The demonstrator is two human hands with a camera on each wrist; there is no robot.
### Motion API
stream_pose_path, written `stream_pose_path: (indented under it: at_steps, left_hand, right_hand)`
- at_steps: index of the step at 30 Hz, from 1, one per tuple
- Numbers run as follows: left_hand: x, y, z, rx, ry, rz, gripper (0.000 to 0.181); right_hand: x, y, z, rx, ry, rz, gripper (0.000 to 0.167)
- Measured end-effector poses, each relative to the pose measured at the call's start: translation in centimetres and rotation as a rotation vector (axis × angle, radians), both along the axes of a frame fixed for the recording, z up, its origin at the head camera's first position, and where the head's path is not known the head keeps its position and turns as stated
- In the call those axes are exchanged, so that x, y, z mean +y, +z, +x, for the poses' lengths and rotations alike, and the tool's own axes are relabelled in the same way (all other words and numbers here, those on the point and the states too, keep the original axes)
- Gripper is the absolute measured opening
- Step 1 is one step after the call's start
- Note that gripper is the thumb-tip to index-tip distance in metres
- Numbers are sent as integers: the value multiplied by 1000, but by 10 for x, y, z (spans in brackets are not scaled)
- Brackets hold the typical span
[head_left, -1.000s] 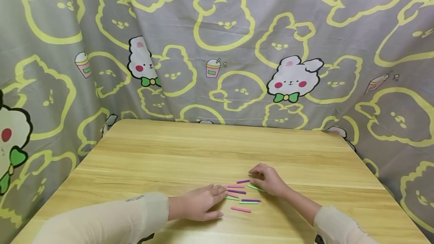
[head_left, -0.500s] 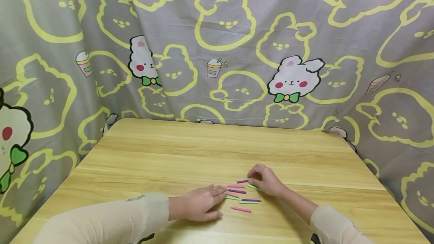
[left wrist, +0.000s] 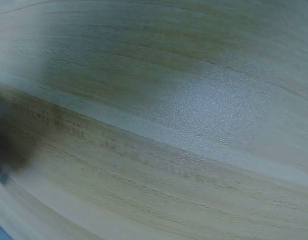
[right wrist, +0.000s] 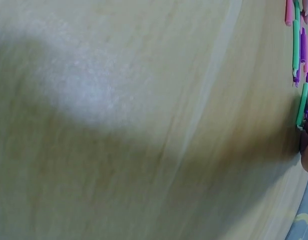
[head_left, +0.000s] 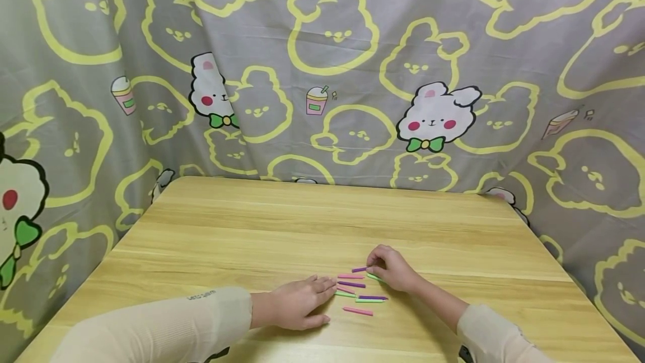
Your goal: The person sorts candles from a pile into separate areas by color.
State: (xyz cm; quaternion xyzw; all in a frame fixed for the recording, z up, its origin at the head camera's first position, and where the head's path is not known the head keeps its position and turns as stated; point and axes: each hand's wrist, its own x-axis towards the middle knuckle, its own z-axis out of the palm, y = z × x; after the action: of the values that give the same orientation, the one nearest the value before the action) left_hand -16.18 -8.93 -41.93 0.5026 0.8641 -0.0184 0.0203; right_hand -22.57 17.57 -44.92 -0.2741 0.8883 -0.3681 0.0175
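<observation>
Several thin sticks with narrow tips, like small candles or crayons, lie on the table. My left hand (head_left: 302, 302) lies flat, fingertips at the left ends of a pink stick (head_left: 351, 277), a purple stick (head_left: 351, 284) and a green stick (head_left: 345, 294). With thumb and forefinger my right hand (head_left: 393, 269) pinches the right end of the farthest purple stick (head_left: 359, 269). Just below those fingers lies another green stick (head_left: 374, 277), also seen in the right wrist view as a green stick (right wrist: 302, 105). The left wrist view shows mostly tabletop.
Nearer the front, a purple stick (head_left: 373, 297) and a green stick (head_left: 370, 301) lie side by side, with a pink stick (head_left: 358, 311) below. The wooden table (head_left: 252, 212) reaches back to a patterned grey curtain (head_left: 353, 88).
My right hand has shifted slightly left along the farthest purple stick, and its thumb and forefinger have closed on the end. My left hand has stayed in place.
</observation>
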Motion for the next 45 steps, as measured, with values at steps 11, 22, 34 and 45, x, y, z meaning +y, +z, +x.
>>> stream_pose_path:
  at_steps: [11,22,34,45]
  left_hand:
    - [-1,-1,0,21,-8,-7,57]
    - [-2,-2,0,19,-18,-17,57]
    - [1,1,-2,17,-18,-46,56]
    - [3,7,0,-1,13,-100,56]
  right_hand:
    - [-3,-2,0,46,13,55,9]
    - [-2,2,-1,46,-18,83,9]
    - [8,11,-7,13,-129,48,6]
    - [16,13,-18,-15,-230,7,5]
